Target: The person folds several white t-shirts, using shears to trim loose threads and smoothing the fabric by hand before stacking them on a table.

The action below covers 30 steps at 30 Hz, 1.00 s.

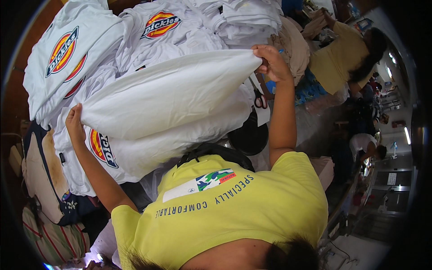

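Note:
A white T-shirt (171, 92) is stretched wide between my two hands, held up above other white shirts. My left hand (75, 120) pinches its left end. My right hand (272, 63) grips the far right end, fingers closed over the cloth. Beneath it lies more white fabric with a red, yellow and navy oval print (101, 147) near my left forearm. Part of that lower fabric is hidden by the raised cloth. Just below my right hand is a pair of scissors (259, 99) with dark red-edged handles.
Piles of white printed shirts (76, 51) cover the far left, with a folded white stack (245, 20) at the back. A black round object (249, 135) is near my right elbow. A co-worker in a yellow top (339, 58) bends at the right. Striped cloth (56, 236) lies lower left.

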Each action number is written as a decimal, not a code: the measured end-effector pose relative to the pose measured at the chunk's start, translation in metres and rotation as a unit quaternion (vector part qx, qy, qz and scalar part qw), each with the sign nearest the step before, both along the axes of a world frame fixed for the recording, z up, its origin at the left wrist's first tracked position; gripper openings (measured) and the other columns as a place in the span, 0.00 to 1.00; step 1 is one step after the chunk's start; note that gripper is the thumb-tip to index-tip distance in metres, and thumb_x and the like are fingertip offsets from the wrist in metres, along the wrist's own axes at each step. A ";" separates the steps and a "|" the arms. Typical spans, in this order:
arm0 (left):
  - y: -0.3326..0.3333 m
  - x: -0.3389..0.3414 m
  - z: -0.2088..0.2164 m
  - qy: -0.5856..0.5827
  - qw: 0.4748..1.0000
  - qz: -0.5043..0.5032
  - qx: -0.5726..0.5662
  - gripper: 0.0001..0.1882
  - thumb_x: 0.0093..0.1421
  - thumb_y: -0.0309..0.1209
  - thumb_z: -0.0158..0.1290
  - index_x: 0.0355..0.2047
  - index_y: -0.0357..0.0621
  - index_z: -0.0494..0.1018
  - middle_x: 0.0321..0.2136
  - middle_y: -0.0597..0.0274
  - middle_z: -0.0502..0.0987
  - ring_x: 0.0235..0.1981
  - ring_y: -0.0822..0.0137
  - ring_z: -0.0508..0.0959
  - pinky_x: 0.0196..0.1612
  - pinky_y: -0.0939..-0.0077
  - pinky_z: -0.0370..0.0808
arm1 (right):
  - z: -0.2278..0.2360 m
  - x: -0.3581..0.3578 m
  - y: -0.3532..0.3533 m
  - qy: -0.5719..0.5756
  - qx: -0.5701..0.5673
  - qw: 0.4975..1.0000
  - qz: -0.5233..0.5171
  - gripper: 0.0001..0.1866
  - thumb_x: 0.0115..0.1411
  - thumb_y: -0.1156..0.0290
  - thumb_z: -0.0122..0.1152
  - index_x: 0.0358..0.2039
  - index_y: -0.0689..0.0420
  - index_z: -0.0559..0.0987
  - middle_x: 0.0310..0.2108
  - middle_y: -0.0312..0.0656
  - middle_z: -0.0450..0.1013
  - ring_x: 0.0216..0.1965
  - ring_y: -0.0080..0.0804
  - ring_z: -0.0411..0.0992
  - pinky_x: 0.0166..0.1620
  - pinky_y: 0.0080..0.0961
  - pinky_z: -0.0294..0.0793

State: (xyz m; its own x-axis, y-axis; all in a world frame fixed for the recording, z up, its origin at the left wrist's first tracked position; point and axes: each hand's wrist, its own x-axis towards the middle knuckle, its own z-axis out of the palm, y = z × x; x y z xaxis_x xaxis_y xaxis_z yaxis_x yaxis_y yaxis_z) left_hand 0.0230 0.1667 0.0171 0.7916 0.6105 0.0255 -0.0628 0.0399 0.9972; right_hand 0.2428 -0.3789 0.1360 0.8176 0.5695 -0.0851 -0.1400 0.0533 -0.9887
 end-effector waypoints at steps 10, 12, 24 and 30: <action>0.003 -0.002 -0.003 -0.019 1.000 0.020 0.004 0.11 0.57 0.34 0.52 0.32 0.37 0.72 0.27 0.66 0.74 0.27 0.80 0.71 0.31 0.88 0.67 | 0.007 -0.007 -0.003 -0.034 -0.027 0.999 0.002 0.11 0.54 0.67 0.53 0.28 0.64 0.74 0.17 0.30 0.65 0.12 0.10 0.54 0.13 0.07 0.53; 0.005 -0.004 -0.003 -0.020 0.999 0.030 0.014 0.11 0.57 0.34 0.52 0.33 0.37 0.72 0.28 0.67 0.74 0.27 0.80 0.71 0.31 0.89 0.67 | 0.010 -0.005 -0.004 -0.078 -0.094 0.992 0.042 0.11 0.53 0.67 0.55 0.27 0.64 0.74 0.18 0.31 0.65 0.15 0.12 0.57 0.17 0.09 0.56; 0.026 -0.012 0.067 0.050 0.974 -0.100 0.197 0.06 0.53 0.29 0.54 0.29 0.40 0.70 0.24 0.74 0.68 0.26 0.82 0.63 0.32 0.89 0.59 | 0.007 0.053 0.033 -0.468 -0.525 0.699 -0.131 0.10 0.45 0.64 0.60 0.23 0.57 0.76 0.27 0.46 0.73 0.33 0.45 0.71 0.36 0.36 0.69; 0.075 0.051 0.047 0.119 0.881 0.043 0.455 0.14 0.52 0.39 0.55 0.28 0.40 0.73 0.22 0.68 0.73 0.25 0.75 0.68 0.31 0.82 0.64 | -0.011 0.093 0.109 -0.532 -0.461 0.664 -0.253 0.07 0.50 0.68 0.54 0.24 0.59 0.74 0.23 0.46 0.73 0.30 0.47 0.72 0.34 0.38 0.70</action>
